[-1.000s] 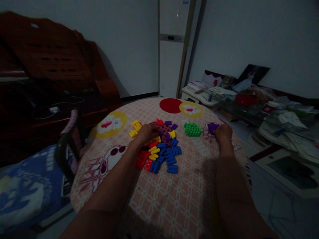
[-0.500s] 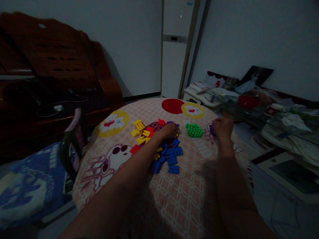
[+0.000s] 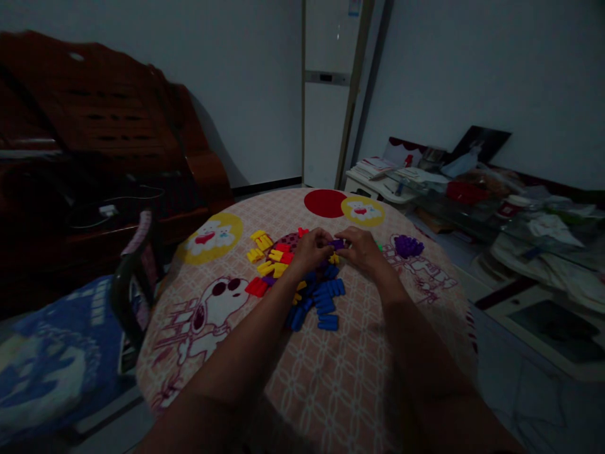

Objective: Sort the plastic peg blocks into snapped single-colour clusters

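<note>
My left hand (image 3: 312,249) and my right hand (image 3: 362,248) meet above the middle of the table, fingers pinched at either end of a small purple toy block (image 3: 336,244). Beneath and around them lies a loose heap of toy blocks: blue blocks (image 3: 326,299) on the near side, yellow blocks (image 3: 261,240) and red blocks (image 3: 258,287) to the left. To the right of my right hand sits a tight cluster of purple blocks (image 3: 409,246). Only a sliver of the green blocks (image 3: 380,248) shows, as my right hand covers the others.
A patterned cloth covers the round table (image 3: 331,372). At the left stands a chair (image 3: 127,284) with a blue cushion, in front of a wooden bench (image 3: 108,126). A cluttered glass-topped cabinet (image 3: 449,202) runs along the right wall.
My right hand has moved left from the purple cluster to the middle, where it meets my left hand at a purple block. It now hides most of the green blocks.
</note>
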Demonstrator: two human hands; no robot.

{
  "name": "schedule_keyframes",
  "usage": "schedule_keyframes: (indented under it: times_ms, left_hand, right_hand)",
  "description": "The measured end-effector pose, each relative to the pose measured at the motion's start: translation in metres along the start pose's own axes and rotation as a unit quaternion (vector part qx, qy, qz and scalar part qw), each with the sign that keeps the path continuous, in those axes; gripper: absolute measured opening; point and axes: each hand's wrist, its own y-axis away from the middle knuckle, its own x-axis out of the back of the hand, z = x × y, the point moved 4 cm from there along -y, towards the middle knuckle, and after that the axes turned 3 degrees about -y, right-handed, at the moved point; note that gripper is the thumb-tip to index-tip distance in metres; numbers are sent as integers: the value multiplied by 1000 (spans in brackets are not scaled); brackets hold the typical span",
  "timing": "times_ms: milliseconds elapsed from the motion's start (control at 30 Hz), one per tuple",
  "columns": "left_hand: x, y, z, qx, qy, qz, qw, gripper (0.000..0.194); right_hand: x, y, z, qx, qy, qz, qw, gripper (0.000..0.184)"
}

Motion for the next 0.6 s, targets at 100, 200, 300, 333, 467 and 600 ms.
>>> schedule_keyframes:
  times_ms: [100, 200, 300, 333, 467, 600]
  left_hand:
    - [-1, 5, 0, -1, 12, 11, 1000, 24]
    - [-1, 7, 2, -2, 23, 16, 1000, 29]
    - [0, 6, 7, -23, 39, 4, 999, 31]
    - [1, 5, 7, -29, 40, 0, 999, 31]
    - [7, 2, 3, -35, 25, 3, 999, 31]
    - [13, 0, -2, -33, 11, 5, 999, 34]
  right_hand:
    - [-9, 3, -18, 3, 97, -55, 994, 19]
    - [-6, 4, -18, -4, 130, -55, 990, 19]
    - [17, 4, 5, -31, 94, 11, 995, 19]
    - [30, 6, 19, -53, 72, 47, 995, 20]
    - [87, 33, 89, -178, 11, 196, 964, 33]
    - [117, 68, 144, -307, 25, 245, 919, 37]
